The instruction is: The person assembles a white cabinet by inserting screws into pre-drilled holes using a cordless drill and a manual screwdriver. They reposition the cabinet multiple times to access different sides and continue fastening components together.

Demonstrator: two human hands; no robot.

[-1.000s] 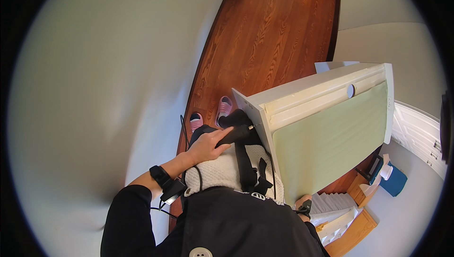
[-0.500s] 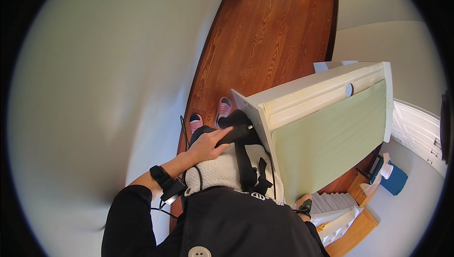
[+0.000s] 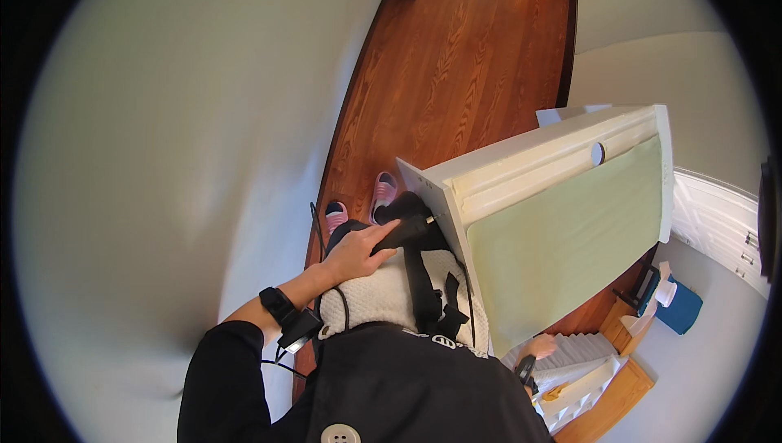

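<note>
In my left hand (image 3: pixel 356 254) is a black handheld tool that looks like an electric screwdriver (image 3: pixel 401 234); the fingers are wrapped round its body. Its thin metal bit points at the white end panel (image 3: pixel 444 208) of a cabinet-like piece of furniture, at or very near the surface. That furniture lies tilted in front of me, showing a pale green board (image 3: pixel 570 239) set in a white frame. On the right, my right hand (image 3: pixel 538 348) is just past the board's near lower edge. Its fingers are too small and partly hidden to read.
A grey wall (image 3: pixel 163 158) rises close on my left. Wooden floor (image 3: pixel 464 44) stretches ahead. At the lower right are a grey pleated cloth (image 3: pixel 582 350), wooden furniture (image 3: pixel 619 402) and a blue box-like thing (image 3: pixel 681 308). A black cable (image 3: pixel 315 219) hangs beside my left leg.
My right hand has moved off the green board's lower edge, a little to the right. The left hand and the electric screwdriver have stayed in place against the panel.
</note>
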